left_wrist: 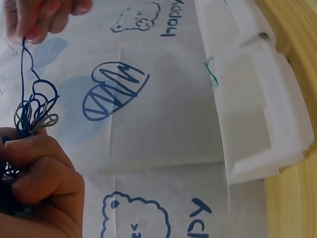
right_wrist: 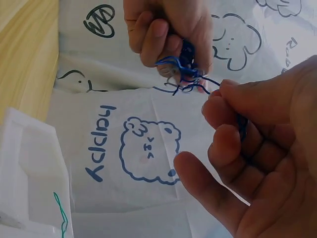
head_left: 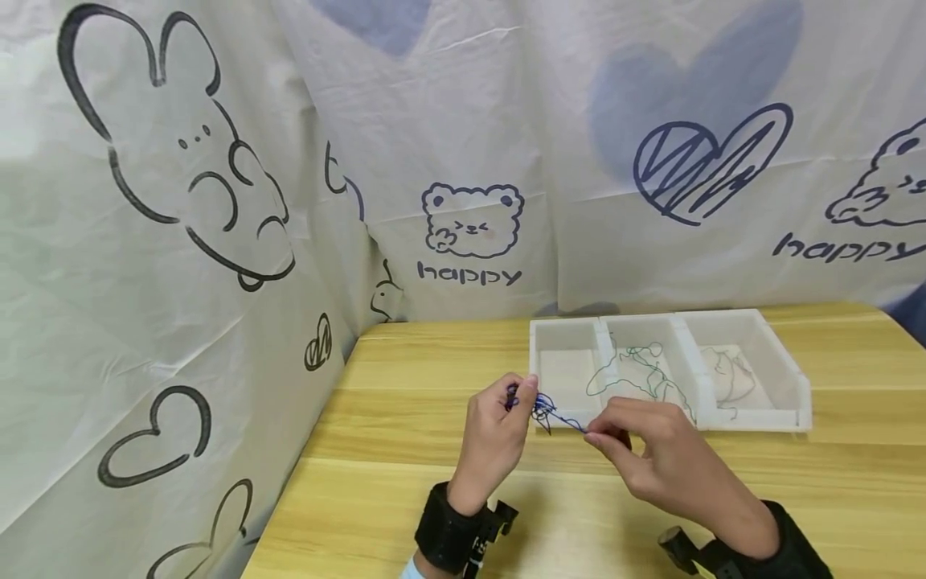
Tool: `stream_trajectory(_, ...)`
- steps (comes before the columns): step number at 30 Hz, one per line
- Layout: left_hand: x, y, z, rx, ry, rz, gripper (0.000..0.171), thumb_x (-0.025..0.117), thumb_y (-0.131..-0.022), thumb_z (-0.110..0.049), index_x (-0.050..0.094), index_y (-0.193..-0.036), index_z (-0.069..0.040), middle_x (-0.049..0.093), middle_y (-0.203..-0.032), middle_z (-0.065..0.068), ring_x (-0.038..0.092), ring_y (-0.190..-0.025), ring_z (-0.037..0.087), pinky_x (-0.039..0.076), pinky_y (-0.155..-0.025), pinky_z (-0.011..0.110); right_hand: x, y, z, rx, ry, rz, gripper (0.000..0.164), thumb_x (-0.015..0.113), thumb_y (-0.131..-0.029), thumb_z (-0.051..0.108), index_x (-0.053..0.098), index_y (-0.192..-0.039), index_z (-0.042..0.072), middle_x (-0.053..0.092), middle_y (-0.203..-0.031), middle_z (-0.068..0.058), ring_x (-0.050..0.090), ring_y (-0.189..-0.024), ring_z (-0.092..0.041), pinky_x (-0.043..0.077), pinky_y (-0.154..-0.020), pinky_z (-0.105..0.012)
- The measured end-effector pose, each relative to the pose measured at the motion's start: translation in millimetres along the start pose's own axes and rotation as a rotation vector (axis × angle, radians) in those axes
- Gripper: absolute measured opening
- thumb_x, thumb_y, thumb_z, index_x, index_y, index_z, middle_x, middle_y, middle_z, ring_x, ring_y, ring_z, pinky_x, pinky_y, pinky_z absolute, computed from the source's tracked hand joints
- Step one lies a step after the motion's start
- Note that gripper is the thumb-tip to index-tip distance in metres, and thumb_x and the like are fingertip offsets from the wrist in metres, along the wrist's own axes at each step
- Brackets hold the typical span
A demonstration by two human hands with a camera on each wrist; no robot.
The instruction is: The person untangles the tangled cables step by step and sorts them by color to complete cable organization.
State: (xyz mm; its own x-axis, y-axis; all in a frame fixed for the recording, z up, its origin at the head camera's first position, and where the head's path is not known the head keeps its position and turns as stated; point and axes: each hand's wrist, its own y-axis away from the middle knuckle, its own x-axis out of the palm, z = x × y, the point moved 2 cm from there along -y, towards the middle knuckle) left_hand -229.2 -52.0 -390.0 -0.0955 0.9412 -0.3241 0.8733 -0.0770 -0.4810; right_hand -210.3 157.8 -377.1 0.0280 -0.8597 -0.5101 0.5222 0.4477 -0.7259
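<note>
A tangle of dark blue thread (head_left: 542,408) is gripped in my left hand (head_left: 493,430), its loops spilling out past the thumb and curled fingers. My right hand (head_left: 661,450) pinches a strand of it between thumb and forefinger, a short way to the right. That strand runs between the two hands, over the front of the white tray. In the left wrist view, some greyish loops (left_wrist: 51,120) show among the blue thread. A bit of blue thread (right_wrist: 241,126) also lies against the right hand's curled fingers in the right wrist view.
The white three-part tray (head_left: 767,420) stands on the wooden table (head_left: 391,402) behind the hands. Green thread (head_left: 654,374) lies in its middle compartment, trailing over the left divider. Greyish-brown thread (head_left: 734,378) is in the right one. A printed cloth (head_left: 470,104) hangs behind and at left.
</note>
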Motion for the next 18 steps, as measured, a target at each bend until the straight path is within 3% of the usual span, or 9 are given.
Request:
stream_trajectory(3, -0.1, -0.6, 3.1, -0.002, -0.017, -0.009, 0.039, 0.055, -0.106, -0.030, 0.055, -0.072, -0.011, 0.036, -0.056, -0.006, 0.030, -0.045, 0.006, 0.024, -0.043, 0.023, -1.2, -0.6, 0.9, 0.002, -0.027, 0.005, 0.041, 0.078, -0.079, -0.011, 0.068, -0.094, 0.026, 0.056, -0.081, 0.018, 0.050, -0.068, 0.002, 0.042, -0.061, -0.013)
stream_trajectory(5, -0.3, -0.8, 4.4, -0.032, 0.063, 0.022, 0.040, 0.054, -0.107, -0.029, 0.055, -0.072, -0.009, 0.048, -0.059, -0.001, 0.039, -0.047, 0.006, 0.033, -0.042, 0.022, -1.7, -1.1, 0.4, 0.022, -0.048, 0.003, 0.043, 0.077, -0.080, -0.011, 0.067, -0.094, 0.028, 0.058, -0.081, 0.019, 0.052, -0.068, 0.001, 0.043, -0.062, -0.014)
stream_trajectory(7, -0.5, -0.5, 2.9, -0.094, 0.253, 0.098, 0.036, 0.054, -0.107, -0.027, 0.053, -0.077, -0.006, 0.065, -0.075, 0.006, 0.057, -0.058, 0.008, 0.046, -0.047, 0.022, -1.8, -1.6, -0.5, 0.045, -0.070, -0.003, 0.044, 0.077, -0.080, -0.012, 0.067, -0.095, 0.028, 0.060, -0.082, 0.019, 0.055, -0.068, 0.001, 0.045, -0.061, -0.015)
stream_trajectory(9, -0.5, 0.4, 1.1, -0.182, 0.476, 0.194, 0.030, 0.056, -0.106, -0.024, 0.048, -0.085, -0.005, 0.073, -0.094, 0.013, 0.069, -0.071, 0.013, 0.054, -0.053, 0.024, -1.6, -2.0, -1.3, 0.076, -0.081, 0.002, 0.046, 0.076, -0.081, -0.013, 0.067, -0.095, 0.030, 0.062, -0.083, 0.019, 0.057, -0.068, 0.001, 0.047, -0.061, -0.016)
stream_trajectory(11, -1.4, 1.5, -0.6, -0.262, 0.634, 0.253, 0.027, 0.058, -0.105, -0.022, 0.041, -0.090, -0.007, 0.073, -0.102, 0.015, 0.071, -0.073, 0.015, 0.053, -0.052, 0.023, -1.5, -2.2, -1.9, 0.091, -0.080, 0.003, 0.047, 0.076, -0.081, -0.013, 0.067, -0.095, 0.030, 0.063, -0.084, 0.020, 0.058, -0.069, 0.001, 0.048, -0.061, -0.017)
stream_trajectory(12, -1.9, 1.9, -1.1, -0.292, 0.676, 0.279, 0.027, 0.059, -0.105, -0.021, 0.038, -0.093, -0.008, 0.073, -0.098, 0.015, 0.070, -0.068, 0.015, 0.051, -0.049, 0.022, -1.3, -2.2, -2.1, 0.094, -0.082, 0.007, 0.047, 0.076, -0.081, -0.013, 0.067, -0.095, 0.030, 0.063, -0.083, 0.020, 0.058, -0.068, 0.001, 0.048, -0.061, -0.017)
stream_trajectory(14, -3.1, 1.8, -0.3, -0.308, 0.656, 0.304, 0.023, 0.059, -0.105, -0.022, 0.041, -0.100, -0.009, 0.071, -0.084, 0.009, 0.064, -0.059, 0.012, 0.043, -0.045, 0.019, -1.1, -2.3, -2.5, 0.092, -0.077, 0.014, 0.046, 0.077, -0.080, -0.013, 0.067, -0.094, 0.030, 0.062, -0.082, 0.020, 0.057, -0.068, 0.001, 0.047, -0.061, -0.016)
stream_trajectory(17, -6.7, -0.6, 1.4, -0.262, 0.498, 0.325, 0.023, 0.056, -0.106, -0.027, 0.056, -0.110, -0.004, 0.060, -0.074, 0.001, 0.052, -0.058, 0.009, 0.035, -0.048, 0.020, -2.2, -2.0, -4.0, 0.081, -0.068, 0.027, 0.048, 0.077, -0.079, -0.013, 0.067, -0.094, 0.031, 0.060, -0.082, 0.021, 0.055, -0.068, 0.001, 0.046, -0.062, -0.015)
stream_trajectory(18, -8.8, -2.2, 2.6, -0.246, 0.445, 0.322, 0.027, 0.055, -0.106, -0.028, 0.061, -0.110, -0.002, 0.060, -0.075, 0.000, 0.053, -0.061, 0.009, 0.038, -0.052, 0.020, -3.1, -1.6, -4.8, 0.078, -0.070, 0.034, 0.048, 0.078, -0.079, -0.013, 0.067, -0.094, 0.031, 0.060, -0.082, 0.021, 0.055, -0.068, 0.001, 0.045, -0.063, -0.015)
